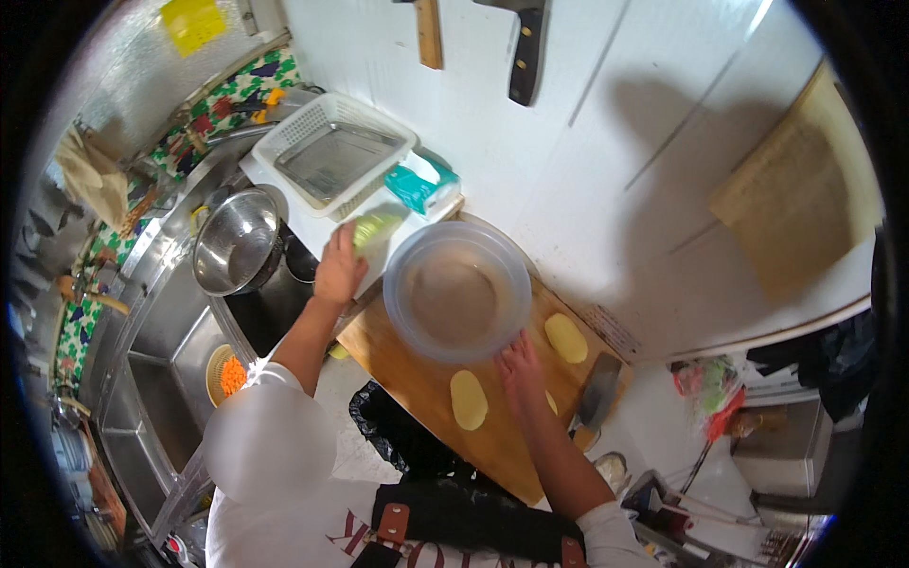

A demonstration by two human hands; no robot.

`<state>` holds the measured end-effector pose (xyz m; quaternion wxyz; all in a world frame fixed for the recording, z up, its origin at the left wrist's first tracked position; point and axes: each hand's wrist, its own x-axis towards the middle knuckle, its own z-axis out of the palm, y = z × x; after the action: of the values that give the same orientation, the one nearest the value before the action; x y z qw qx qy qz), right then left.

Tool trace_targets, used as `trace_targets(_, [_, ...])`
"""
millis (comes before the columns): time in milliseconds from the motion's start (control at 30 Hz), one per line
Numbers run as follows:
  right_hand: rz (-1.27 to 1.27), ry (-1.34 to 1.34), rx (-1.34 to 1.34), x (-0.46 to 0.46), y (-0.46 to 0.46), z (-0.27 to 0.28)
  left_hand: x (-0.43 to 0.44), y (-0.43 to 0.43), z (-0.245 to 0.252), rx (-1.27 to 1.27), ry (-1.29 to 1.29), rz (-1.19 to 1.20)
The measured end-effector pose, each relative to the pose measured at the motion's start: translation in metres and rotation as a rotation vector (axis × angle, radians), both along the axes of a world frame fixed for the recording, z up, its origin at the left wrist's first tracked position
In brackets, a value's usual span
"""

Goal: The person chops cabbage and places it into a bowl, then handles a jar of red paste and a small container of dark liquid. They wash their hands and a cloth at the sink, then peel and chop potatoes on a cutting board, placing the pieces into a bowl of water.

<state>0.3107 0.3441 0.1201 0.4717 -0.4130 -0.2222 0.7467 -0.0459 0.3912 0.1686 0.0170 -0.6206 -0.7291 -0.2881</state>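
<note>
My left hand (339,266) has its fingers on a light green object (375,231), possibly cabbage, blurred, above the white ledge. Beside it, a translucent plastic bowl (456,291) stands at the far end of the wooden cutting board (511,454). My right hand (520,366) touches the bowl's near right rim; its thumb is hard to make out. Two pale yellow potato halves (469,400) lie apart on the board, one on each side of that hand. Another pale piece (551,402) is mostly hidden by my right forearm. At the board's right edge lies a cleaver (599,390).
Left of the ledge are a steel bowl (238,241) and a steel sink (167,397). A basket of diced carrot (233,376) sits there. Behind are a white plastic basket (334,156) and tissues (424,181). A black-lined bin (398,426) stands below the board; knives (527,57) hang on the wall.
</note>
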Motion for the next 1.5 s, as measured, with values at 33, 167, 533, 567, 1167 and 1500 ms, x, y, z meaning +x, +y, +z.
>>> trace_targets(33, [-0.005, -0.11, 0.036, 0.004, 0.002, 0.0, -0.001, 0.006, 0.0, -0.002, -0.006, -0.015])
trace_targets(167, [0.058, -0.782, 0.364, 0.05, -0.018, 0.005, 0.036, 0.003, 0.011, 0.03, 0.069, 0.108])
trace_targets(533, [0.341, -1.603, 0.294, 0.174, -0.123, -0.022, 0.116, -0.039, -0.042, -0.329, 0.493, -0.804])
trace_targets(567, [0.336, -1.581, 0.257, 0.171, -0.119, -0.021, 0.122, -0.037, -0.04, -0.269, 0.514, -0.811])
trace_targets(1167, [0.59, -1.398, 0.539, 0.192, -0.154, 0.049, 0.288, -0.172, -0.139, -0.496, -1.062, 0.012])
trace_targets(1500, [0.7, -1.404, 0.59, 0.135, -0.146, 0.049, 0.296, -0.183, -0.115, -0.403, -1.461, -0.015])
